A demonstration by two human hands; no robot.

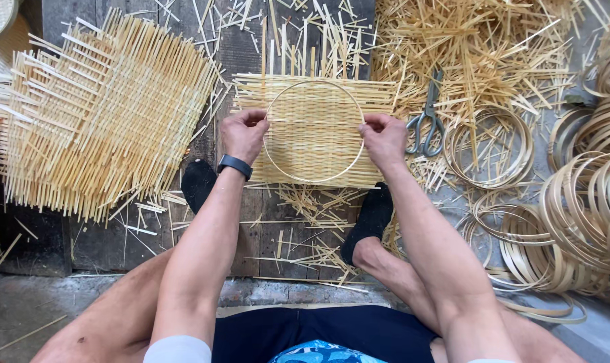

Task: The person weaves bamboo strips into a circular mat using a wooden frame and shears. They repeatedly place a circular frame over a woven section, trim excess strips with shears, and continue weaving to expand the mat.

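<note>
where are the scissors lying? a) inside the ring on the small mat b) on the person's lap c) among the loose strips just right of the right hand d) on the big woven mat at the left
c: the scissors lie on the loose strips just right of the right hand, which with the left hand holds a thin ring on the small woven mat.

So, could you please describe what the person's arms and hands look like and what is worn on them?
Both hands, left hand and right hand, are bare, without gloves. A dark wristband with a black face sits on the left wrist. Forearms are uncovered; short pale sleeves show at the upper arms.
</note>
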